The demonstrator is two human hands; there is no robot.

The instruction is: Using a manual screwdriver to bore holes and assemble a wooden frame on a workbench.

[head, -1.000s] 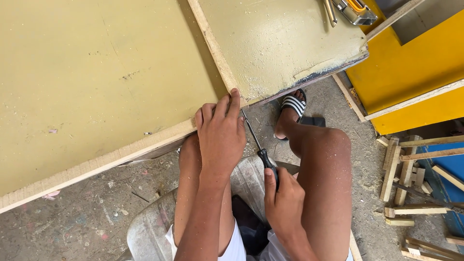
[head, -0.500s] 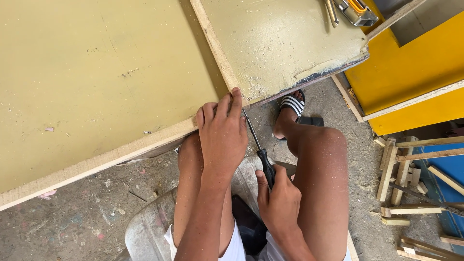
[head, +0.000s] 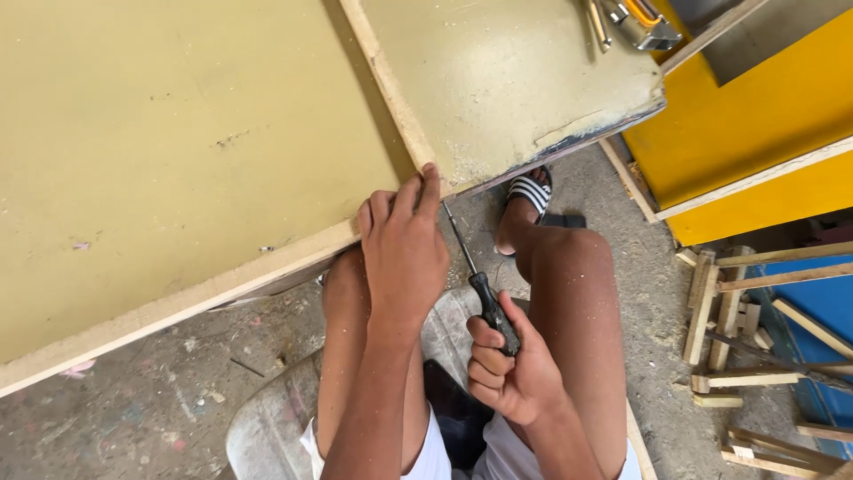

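Nearest to us, our right hand (head: pixel 515 373) is closed around the black handle of a screwdriver (head: pixel 484 298), fingers curled tight so the tool can be turned and pushed along its own line. The thin shaft runs up and away from the fist, its tip reaching the underside edge of the olive-painted panel (head: pixel 178 160), just beside the fingertips of our other hand; the exact spot where the tip meets the wood is hidden by the edge, so we cannot tell whether it sits in a screw head

Our left hand (head: pixel 404 249) lies palm down with the fingers hooked over the pale wooden edge strip (head: pixel 222 289) at the corner where that strip meets a second strip (head: pixel 386 89) running away from us. It grips the frame, as we judge, to steady the panel against the push of the tool

We sit on a worn grey stool (head: pixel 267 427) with both knees raised under the panel's edge, which puts the joint close in front of us. One foot in a striped black-and-white sandal (head: pixel 531 191) rests on the dusty concrete floor (head: pixel 160 409)

Farther off to the right stand a yellow board (head: pixel 764 133) and a heap of short wood offcuts (head: pixel 755 338); at the far top edge a metal tool with a yellow part (head: pixel 640 25) lies on the panel
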